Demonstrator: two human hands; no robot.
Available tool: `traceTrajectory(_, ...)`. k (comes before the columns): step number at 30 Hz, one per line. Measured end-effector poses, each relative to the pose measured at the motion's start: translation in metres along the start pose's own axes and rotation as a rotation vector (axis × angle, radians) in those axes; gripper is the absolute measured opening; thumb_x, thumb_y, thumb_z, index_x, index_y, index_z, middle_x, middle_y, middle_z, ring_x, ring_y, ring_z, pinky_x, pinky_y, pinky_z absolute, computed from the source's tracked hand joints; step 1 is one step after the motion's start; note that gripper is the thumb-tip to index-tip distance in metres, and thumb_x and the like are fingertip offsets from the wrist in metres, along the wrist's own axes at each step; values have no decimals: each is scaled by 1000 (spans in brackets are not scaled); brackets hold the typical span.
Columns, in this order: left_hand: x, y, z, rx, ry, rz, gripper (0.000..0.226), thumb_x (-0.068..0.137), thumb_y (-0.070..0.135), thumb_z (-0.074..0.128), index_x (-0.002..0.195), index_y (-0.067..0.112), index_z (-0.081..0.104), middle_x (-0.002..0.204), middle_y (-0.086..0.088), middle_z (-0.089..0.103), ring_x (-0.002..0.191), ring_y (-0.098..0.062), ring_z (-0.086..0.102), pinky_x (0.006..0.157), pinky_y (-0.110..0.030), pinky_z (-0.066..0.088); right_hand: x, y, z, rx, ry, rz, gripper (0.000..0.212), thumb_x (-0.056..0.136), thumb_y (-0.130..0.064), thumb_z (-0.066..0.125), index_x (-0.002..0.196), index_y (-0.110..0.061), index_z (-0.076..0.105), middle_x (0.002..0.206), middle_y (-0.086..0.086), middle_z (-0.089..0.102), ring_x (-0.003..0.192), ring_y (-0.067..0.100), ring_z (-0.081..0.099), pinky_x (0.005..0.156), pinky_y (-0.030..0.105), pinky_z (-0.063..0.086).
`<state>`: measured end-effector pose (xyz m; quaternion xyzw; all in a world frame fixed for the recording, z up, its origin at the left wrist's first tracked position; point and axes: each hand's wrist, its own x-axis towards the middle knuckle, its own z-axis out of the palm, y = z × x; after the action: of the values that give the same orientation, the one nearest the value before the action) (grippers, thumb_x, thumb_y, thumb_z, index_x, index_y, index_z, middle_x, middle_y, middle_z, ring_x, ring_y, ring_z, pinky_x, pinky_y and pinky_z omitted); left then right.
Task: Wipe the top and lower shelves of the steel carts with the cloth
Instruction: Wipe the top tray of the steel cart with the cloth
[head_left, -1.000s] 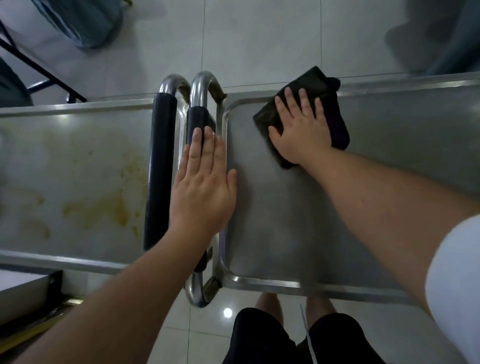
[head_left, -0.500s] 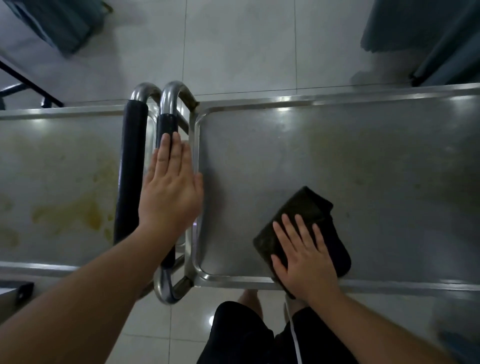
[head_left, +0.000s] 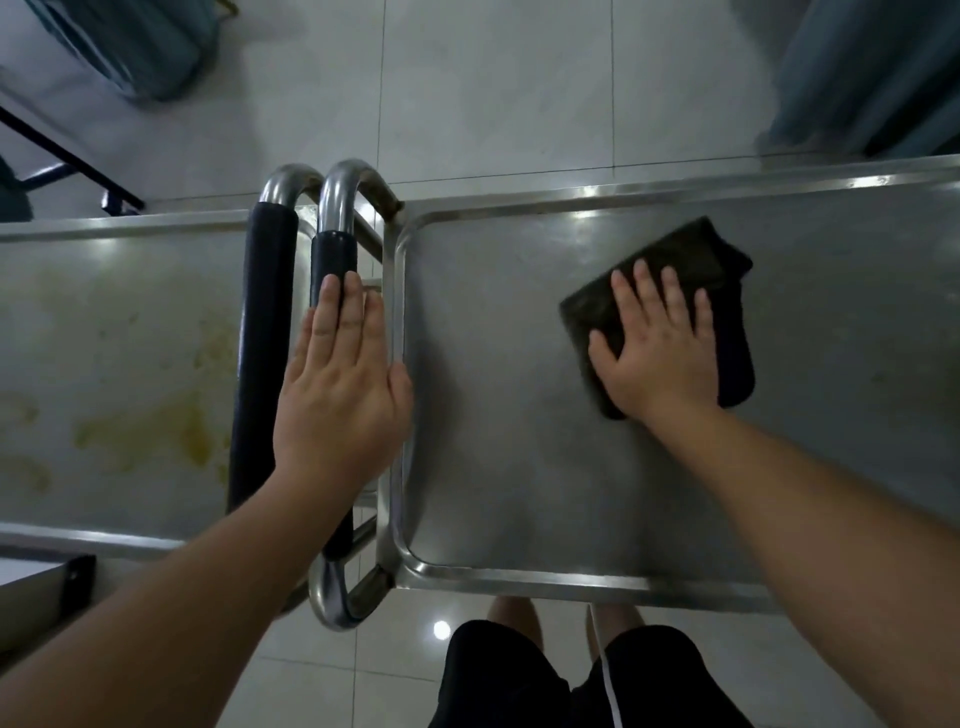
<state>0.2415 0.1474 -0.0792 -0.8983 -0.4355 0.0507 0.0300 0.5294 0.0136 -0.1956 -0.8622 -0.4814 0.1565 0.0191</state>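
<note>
Head view: pale tiled floor (head_left: 493, 93), two steel carts side by side. Right hand (head_left: 660, 353) flat, fingers straight, pressing the dark cloth (head_left: 675, 260) onto the right cart's top shelf (head_left: 519, 441). Left hand (head_left: 343, 389) lies flat on the handle (head_left: 332, 249). Top-shelf wipe underway; next, probably the stained left cart (head_left: 114, 364)

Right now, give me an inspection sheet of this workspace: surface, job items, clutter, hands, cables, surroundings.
Surface: right cart top shelf looks bare steel; left cart top shelf shows yellow-brown stains.
Job's things: dark cloth lies flat on the right shelf.
Clutter: nothing seen.
Hands: right hand presses flat on the cloth; left hand rests flat on the padded cart handle.
Cables: nothing seen.
Surroundings: tiled floor; blue-grey fabric at both top corners; dark metal frame far left.
</note>
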Motion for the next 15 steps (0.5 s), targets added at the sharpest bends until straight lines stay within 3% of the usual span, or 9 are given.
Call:
traceTrajectory(4, 1, 2, -1, 30, -25, -10, 68, 110, 40, 22, 167, 5, 13, 177, -12, -2, 163, -20, -14, 131, -37, -10, 80, 0, -28, -2, -11, 16, 79, 99, -65, 14, 168, -28, 7, 176, -1, 0, 162, 25, -3, 129, 52, -2)
traceTrajectory(7, 1, 1, 0, 36, -34, -10, 67, 111, 41, 18, 167, 5, 13, 177, -11, -2, 163, -19, -14, 132, -39, -8, 91, 1, -32, -13, -20, 15, 77, 100, -63, 17, 168, -28, 4, 176, -1, -3, 162, 25, -6, 129, 51, -3)
traceTrajectory(11, 2, 2, -1, 29, -37, -6, 66, 111, 41, 18, 167, 5, 13, 177, -11, -2, 163, -19, -14, 132, -40, -5, 48, 8, -28, -4, -38, 13, 77, 100, -63, 14, 168, -26, 9, 176, 2, 4, 162, 26, 0, 129, 52, 0)
traceTrajectory(15, 2, 2, -6, 23, -68, -10, 67, 111, 42, 16, 167, 5, 11, 177, -10, -5, 162, -18, -17, 132, -40, -6, -63, 24, -4, -17, -41, -9, 75, 102, -59, 26, 167, -23, 19, 175, 5, 14, 161, 27, 10, 129, 54, 6)
